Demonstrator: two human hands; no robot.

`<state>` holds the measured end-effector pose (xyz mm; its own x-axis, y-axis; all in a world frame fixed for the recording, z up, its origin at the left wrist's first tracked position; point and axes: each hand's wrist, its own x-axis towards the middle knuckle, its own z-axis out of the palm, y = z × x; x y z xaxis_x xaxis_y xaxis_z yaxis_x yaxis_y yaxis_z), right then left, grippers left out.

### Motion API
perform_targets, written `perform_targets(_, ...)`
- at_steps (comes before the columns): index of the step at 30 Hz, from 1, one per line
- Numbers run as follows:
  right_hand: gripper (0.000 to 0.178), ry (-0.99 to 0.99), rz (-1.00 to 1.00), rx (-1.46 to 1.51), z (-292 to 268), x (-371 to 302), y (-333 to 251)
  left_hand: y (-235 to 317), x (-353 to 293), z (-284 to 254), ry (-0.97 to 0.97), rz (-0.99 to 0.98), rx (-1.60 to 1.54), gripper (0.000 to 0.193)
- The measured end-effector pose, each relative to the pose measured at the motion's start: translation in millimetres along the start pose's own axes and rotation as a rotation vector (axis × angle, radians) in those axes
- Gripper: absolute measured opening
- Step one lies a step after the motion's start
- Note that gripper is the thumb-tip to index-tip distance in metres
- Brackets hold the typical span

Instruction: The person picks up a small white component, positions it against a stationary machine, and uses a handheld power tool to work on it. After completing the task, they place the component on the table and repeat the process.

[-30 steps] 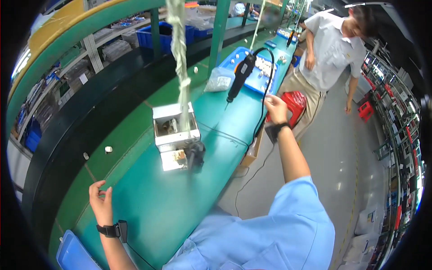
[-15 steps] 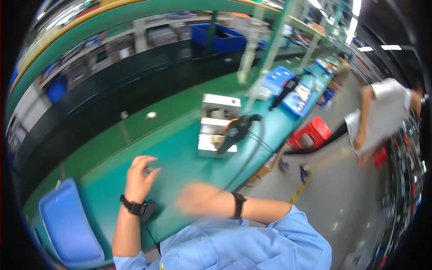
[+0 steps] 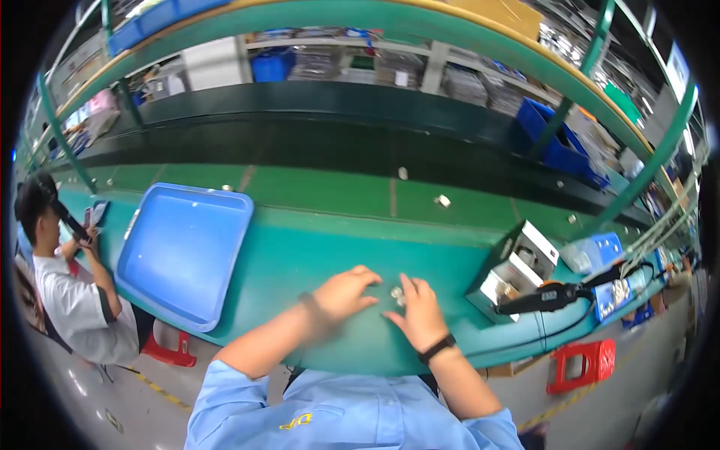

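Observation:
My left hand (image 3: 347, 294) hovers over or rests on the green table, fingers and thumb apart, holding nothing; its wrist is blurred. Just right of it, my right hand (image 3: 421, 313) has thumb and fingers spread, with a dark band at the wrist. Between the hands lies a small whitish metallic-looking part (image 3: 397, 295), close by the right fingers. Whether those fingers touch it, I cannot tell. To the right stands an open box (image 3: 491, 289) with small parts inside, and a black handheld tool (image 3: 551, 297) on a cable reaches across its front.
A blue tray (image 3: 180, 255) sits on the table at left. Beyond the table runs a green belt (image 3: 322, 191) with small white pieces scattered on it. A co-worker (image 3: 82, 300) sits at far left. Red stools (image 3: 583, 366) stand on the floor; a blue bin (image 3: 559, 142) is behind.
The view has swung left, bringing the tray and seated co-worker further in; the standing person has left view. My hands now sit close together, with a small part between them.

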<state>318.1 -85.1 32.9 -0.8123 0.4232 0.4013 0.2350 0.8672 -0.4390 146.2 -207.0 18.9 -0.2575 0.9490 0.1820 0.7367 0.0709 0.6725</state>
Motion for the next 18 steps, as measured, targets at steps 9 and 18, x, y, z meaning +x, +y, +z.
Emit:
perform_targets(9, 0.042, 1.347, -0.448, -0.288, -182, -85, 4, 112, 70, -210, 0.885, 0.144, 0.323, 0.059)
perform_targets(18, 0.087, 0.648, 0.223, 1.004, -191, -89, 66, 150, 132, -297, 1.041, 0.116, 0.763, 0.053)
